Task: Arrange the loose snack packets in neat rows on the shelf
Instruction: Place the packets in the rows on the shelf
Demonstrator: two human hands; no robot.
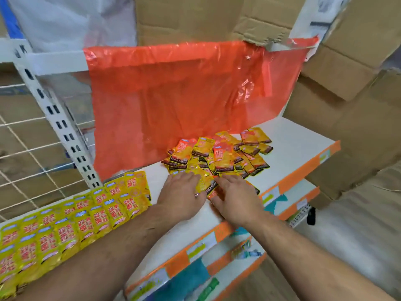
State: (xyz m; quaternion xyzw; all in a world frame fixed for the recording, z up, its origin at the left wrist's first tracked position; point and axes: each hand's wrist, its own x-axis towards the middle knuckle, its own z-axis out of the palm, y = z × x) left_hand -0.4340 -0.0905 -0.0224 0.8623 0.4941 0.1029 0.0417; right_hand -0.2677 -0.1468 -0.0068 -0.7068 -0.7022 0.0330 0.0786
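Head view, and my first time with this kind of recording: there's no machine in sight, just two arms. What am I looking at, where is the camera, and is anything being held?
There is no machine here. A person works with bare hands, and the single camera sits on their head, looking forward and down. The left hand and right hand lie flat, fingers fairly straight, on the near edge of a loose packet pile on a white shelf. Neither hand plainly grips anything. To the left, yellow packets already lie in neat rows. A red plastic sheet hangs behind the pile, and cardboard boxes stand around it.
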